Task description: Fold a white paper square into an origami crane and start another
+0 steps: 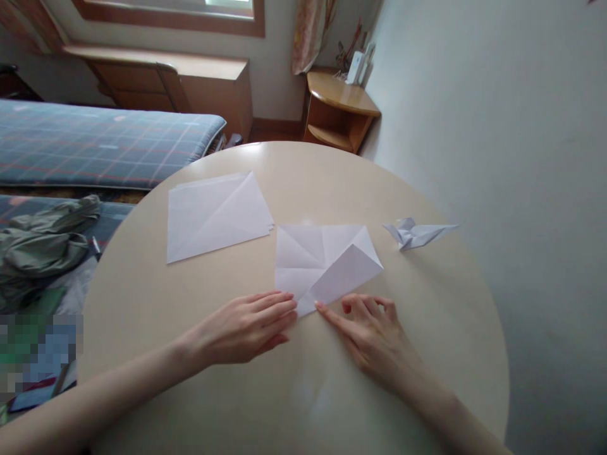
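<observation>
A white square of paper (300, 248) with crossing creases lies on the table, its lower right part folded over into a flap. My left hand (256, 325) rests flat at the paper's lower left corner, fingers stretched out and together. At the near edge, my right hand (372, 332) touches the flap's fold with an extended index fingertip, while its other fingers curl. Nothing shows gripped in either hand. To the right of the sheet sits a folded paper crane (412, 235).
A stack of white paper (208, 218) with a diagonal crease lies at the table's left. The round table (303, 392) stands close to a wall (531, 189) on the right. Beyond are a bed (104, 145), a desk (213, 66) and a corner shelf (341, 95).
</observation>
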`<state>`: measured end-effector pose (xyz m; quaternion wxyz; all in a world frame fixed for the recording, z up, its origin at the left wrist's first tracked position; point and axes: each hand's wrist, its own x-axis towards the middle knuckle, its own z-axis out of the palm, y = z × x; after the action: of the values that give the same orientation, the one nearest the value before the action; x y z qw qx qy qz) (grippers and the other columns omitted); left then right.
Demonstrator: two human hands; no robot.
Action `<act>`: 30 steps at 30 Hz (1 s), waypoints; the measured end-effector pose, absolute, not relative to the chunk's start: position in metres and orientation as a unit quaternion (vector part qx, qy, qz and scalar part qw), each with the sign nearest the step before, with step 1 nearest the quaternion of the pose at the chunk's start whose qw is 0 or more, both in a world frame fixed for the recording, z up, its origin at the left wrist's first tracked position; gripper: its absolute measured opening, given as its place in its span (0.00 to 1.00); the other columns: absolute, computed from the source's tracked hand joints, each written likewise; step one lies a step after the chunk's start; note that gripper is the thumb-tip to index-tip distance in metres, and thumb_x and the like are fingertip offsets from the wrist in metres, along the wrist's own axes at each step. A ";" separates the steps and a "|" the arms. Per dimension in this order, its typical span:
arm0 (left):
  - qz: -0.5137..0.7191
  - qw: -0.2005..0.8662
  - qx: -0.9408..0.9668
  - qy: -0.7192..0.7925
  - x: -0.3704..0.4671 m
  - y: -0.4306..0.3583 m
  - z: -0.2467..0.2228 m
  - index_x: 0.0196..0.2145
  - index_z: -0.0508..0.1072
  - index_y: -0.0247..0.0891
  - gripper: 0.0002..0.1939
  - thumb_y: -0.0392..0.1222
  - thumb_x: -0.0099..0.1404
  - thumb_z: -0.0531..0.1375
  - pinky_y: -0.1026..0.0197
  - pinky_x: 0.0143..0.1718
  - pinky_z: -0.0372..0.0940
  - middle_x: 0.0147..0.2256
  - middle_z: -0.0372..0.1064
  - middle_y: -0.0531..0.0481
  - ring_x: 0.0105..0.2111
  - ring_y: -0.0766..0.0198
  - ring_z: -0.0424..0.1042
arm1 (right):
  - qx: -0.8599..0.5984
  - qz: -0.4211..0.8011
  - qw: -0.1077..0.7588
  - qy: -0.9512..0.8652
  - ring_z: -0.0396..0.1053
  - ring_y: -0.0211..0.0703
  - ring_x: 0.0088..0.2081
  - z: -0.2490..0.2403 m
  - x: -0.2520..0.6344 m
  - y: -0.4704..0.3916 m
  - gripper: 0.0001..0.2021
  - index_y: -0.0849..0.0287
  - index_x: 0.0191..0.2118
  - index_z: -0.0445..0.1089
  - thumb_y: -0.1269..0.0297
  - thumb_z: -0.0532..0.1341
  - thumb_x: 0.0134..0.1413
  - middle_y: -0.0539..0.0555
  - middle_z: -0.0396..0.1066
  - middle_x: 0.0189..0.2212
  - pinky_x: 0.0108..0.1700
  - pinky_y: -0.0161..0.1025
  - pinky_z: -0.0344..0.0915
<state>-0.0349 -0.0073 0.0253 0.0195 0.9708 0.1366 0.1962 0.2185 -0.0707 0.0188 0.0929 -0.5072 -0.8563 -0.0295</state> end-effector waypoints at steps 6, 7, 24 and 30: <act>0.157 0.028 0.979 0.126 -0.022 -0.004 0.008 0.52 0.64 0.27 0.17 0.39 0.70 0.48 0.57 0.52 0.64 0.51 0.66 0.42 0.52 0.56 0.64 | -0.459 0.018 0.096 -0.883 0.62 0.43 0.38 0.029 0.230 -0.051 0.21 0.48 0.53 0.65 0.71 0.58 0.53 0.52 0.66 0.34 0.43 0.41 0.52; 0.154 0.028 0.979 0.133 -0.019 -0.007 0.006 0.52 0.63 0.26 0.17 0.38 0.69 0.48 0.57 0.51 0.65 0.51 0.66 0.41 0.53 0.56 0.63 | -0.448 0.017 0.094 -0.889 0.62 0.43 0.38 0.031 0.233 -0.047 0.21 0.49 0.52 0.65 0.71 0.58 0.53 0.53 0.67 0.34 0.43 0.41 0.53; 0.135 0.170 0.944 0.249 0.002 -0.023 0.002 0.54 0.59 0.40 0.17 0.38 0.68 0.49 0.58 0.44 0.68 0.48 0.63 0.44 0.45 0.58 0.66 | -0.484 -0.103 0.182 -0.850 0.61 0.34 0.15 0.003 0.214 -0.049 0.21 0.59 0.19 0.63 0.63 0.49 0.63 0.49 0.66 0.13 0.23 0.36 0.45; 0.172 0.090 0.958 0.212 0.002 -0.020 -0.001 0.52 0.63 0.30 0.16 0.38 0.69 0.49 0.53 0.50 0.65 0.52 0.62 0.37 0.53 0.51 0.62 | -0.470 -0.072 0.181 -0.861 0.62 0.32 0.15 0.007 0.220 -0.042 0.22 0.60 0.18 0.64 0.63 0.48 0.63 0.49 0.68 0.13 0.23 0.36 0.43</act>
<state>0.0025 -0.0205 -0.0015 0.0904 0.9578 0.2120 0.1720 0.2200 -0.0423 0.0072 0.1811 -0.4703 -0.8607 -0.0721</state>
